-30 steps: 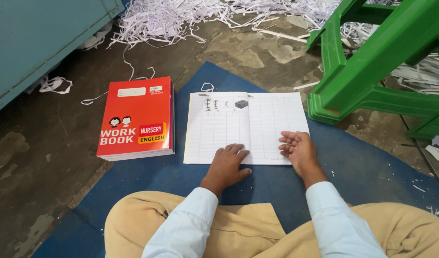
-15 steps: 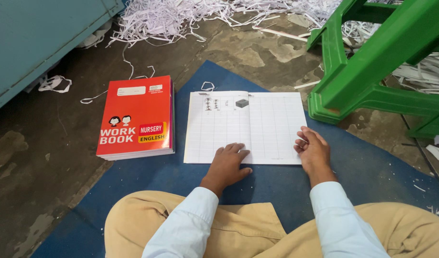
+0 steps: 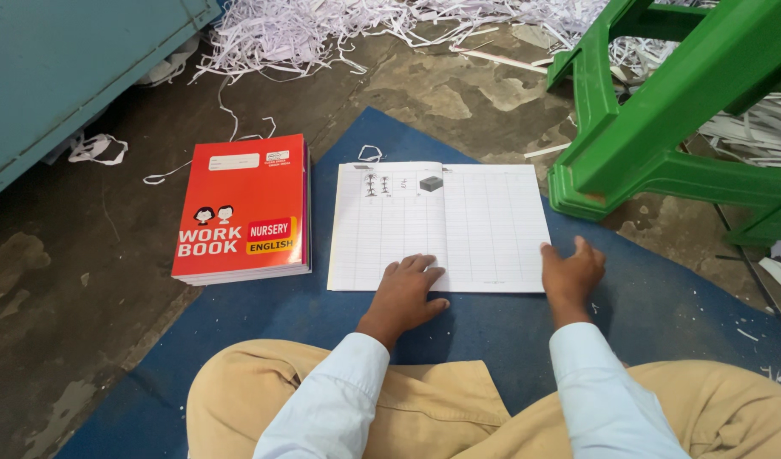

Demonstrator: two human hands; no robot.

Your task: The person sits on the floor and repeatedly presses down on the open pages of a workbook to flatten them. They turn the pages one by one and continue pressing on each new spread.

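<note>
Head camera, looking steeply down from close above the lap.

One view only: it faces forward and down over the left hand and right hand, near enough that both sleeves fill the bottom edge.

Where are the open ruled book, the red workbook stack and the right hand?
Open ruled book (image 3: 492, 221): head view, on the bare right-hand page.
Red workbook stack (image 3: 241, 191): head view, on the top cover's middle.
Right hand (image 3: 571, 274): head view, on the back of the hand at the book's right edge.
</note>
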